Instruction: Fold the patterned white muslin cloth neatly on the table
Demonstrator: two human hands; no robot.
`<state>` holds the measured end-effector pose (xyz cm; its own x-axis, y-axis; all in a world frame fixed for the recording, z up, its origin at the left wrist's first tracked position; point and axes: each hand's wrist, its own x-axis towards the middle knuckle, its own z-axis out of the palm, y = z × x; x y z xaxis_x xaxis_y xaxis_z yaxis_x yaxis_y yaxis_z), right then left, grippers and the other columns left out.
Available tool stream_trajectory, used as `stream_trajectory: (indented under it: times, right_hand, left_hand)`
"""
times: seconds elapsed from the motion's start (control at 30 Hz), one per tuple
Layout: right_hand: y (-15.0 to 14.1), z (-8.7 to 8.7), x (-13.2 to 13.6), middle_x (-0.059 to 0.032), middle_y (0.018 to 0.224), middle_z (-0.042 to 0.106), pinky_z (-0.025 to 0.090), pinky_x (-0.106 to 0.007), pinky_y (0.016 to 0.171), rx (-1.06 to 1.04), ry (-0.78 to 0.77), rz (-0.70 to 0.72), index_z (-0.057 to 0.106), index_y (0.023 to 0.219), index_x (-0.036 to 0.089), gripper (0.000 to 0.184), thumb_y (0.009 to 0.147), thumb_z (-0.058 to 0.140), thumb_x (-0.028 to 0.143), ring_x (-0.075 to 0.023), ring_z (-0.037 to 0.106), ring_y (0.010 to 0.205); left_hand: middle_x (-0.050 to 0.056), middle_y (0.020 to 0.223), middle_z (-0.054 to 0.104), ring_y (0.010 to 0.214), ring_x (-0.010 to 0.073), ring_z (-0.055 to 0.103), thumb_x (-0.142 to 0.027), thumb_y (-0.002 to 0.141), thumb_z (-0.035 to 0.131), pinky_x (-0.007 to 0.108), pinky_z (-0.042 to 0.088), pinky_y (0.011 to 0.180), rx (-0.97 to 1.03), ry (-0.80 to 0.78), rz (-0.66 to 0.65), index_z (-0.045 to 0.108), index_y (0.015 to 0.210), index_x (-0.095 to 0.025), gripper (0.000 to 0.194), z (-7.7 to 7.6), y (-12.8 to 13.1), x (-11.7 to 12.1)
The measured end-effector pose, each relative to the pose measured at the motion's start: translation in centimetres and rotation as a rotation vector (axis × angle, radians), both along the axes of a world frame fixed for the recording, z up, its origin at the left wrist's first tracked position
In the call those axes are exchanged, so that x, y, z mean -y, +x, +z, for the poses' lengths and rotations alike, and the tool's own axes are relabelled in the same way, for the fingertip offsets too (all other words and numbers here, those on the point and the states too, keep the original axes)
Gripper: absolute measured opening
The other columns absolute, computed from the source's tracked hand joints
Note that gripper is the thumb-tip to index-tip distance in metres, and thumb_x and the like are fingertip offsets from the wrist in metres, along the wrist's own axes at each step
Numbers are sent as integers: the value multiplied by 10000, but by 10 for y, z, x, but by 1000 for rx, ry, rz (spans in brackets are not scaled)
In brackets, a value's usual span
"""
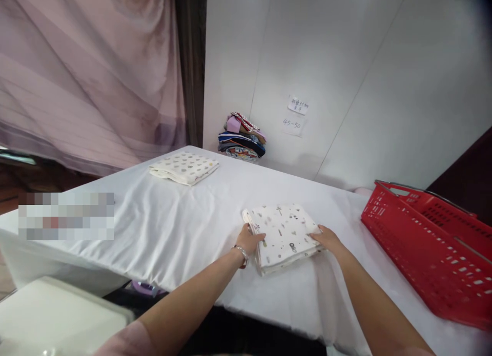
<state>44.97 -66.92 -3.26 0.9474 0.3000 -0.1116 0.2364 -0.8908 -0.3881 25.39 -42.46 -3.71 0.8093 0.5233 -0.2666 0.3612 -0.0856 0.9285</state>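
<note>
A folded white cloth [284, 235] with small scattered prints lies on the white-covered table [230, 207] in front of me. My left hand [249, 239] grips its left edge, thumb on top and the other fingers mostly hidden along the side. On the opposite edge, my right hand [326, 239] holds the cloth the same way, its fingertips partly out of sight. A bracelet [242, 254] circles my left wrist. Farther back to the left rests another folded cloth [184, 167], cream with rows of small spots, apart from both hands.
A red plastic basket [430, 264] stands on the table's right side. Folded fabrics are stacked in a pile [242, 138] by the wall behind the table. Paper notes [294, 121] hang on that wall. A pale stool-like object [57, 315] is at lower left; a pink curtain [96, 79] hangs beyond.
</note>
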Motion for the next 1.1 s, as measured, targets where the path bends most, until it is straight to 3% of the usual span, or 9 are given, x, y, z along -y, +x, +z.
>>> stream_trajectory:
  times: [0.13, 0.33, 0.4, 0.5, 0.6, 0.7, 0.93, 1.1]
  right_hand:
    - [-23, -2, 4, -106, 1133, 603, 427, -318, 830, -15, -3, -7, 506, 1203, 141, 578, 682, 609, 370, -263, 552, 1046]
    - [-86, -10, 10, -125, 1192, 559, 442, -351, 805, -45, 24, 27, 197, 1402, 174, 769, 774, 481, 514, -267, 562, 1023]
    - [-101, -4, 9, -140, 1246, 510, 419, -380, 855, 78, -5, 45, 211, 1399, 164, 729, 799, 444, 506, -284, 495, 1115]
    - [-117, 10, 3, -107, 1304, 454, 362, -378, 953, 282, 41, 197, 369, 1329, 182, 549, 839, 407, 426, -259, 401, 1202]
    - [-130, 19, -12, -60, 1252, 505, 363, -364, 972, 294, 133, 466, 492, 1231, 232, 416, 852, 430, 391, -227, 438, 1161]
    - [-137, 18, -26, -41, 1159, 562, 419, -358, 916, 286, 175, 657, 576, 1126, 256, 303, 858, 457, 333, -205, 499, 1072]
    - [-135, 10, -30, -55, 963, 614, 482, -331, 755, 433, 244, 660, 636, 994, 232, 268, 888, 390, 222, -186, 553, 883]
    - [-141, 7, -25, -63, 886, 603, 449, -314, 676, 523, 171, 741, 635, 966, 205, 261, 883, 390, 168, -187, 531, 800]
  left_hand:
    - [126, 1140, 594, 960, 189, 600, -74, 645, 609, 253, 477, 792, -14, 198, 14, 319, 1316, -108, 731, 3, 20, -27]
    - [73, 1087, 629, 904, 186, 614, -119, 639, 641, 264, 479, 778, -39, 364, -87, 382, 1302, -174, 713, 9, 26, -78]
    - [76, 1151, 592, 930, 182, 599, -177, 678, 635, 279, 463, 824, 5, 430, -95, 443, 1257, -188, 609, 8, 17, -79]
    - [65, 1201, 551, 1034, 181, 537, -269, 765, 574, 306, 403, 926, 231, 693, -150, 549, 1145, -205, 385, 10, -5, -70]
    - [51, 1096, 603, 1050, 197, 507, -359, 783, 571, 345, 375, 936, 399, 914, -367, 623, 1019, -223, 277, 13, -27, -62]
    - [38, 993, 629, 958, 196, 532, -359, 787, 577, 361, 391, 865, 413, 1027, -585, 648, 950, -240, 214, 13, -40, -61]
    - [44, 882, 623, 835, 166, 529, -251, 881, 431, 330, 393, 756, 518, 1217, -599, 624, 916, -202, 202, 9, -41, -62]
    - [42, 826, 603, 788, 155, 516, -201, 887, 393, 318, 387, 730, 537, 1303, -639, 620, 869, -197, 227, 1, -50, -55]
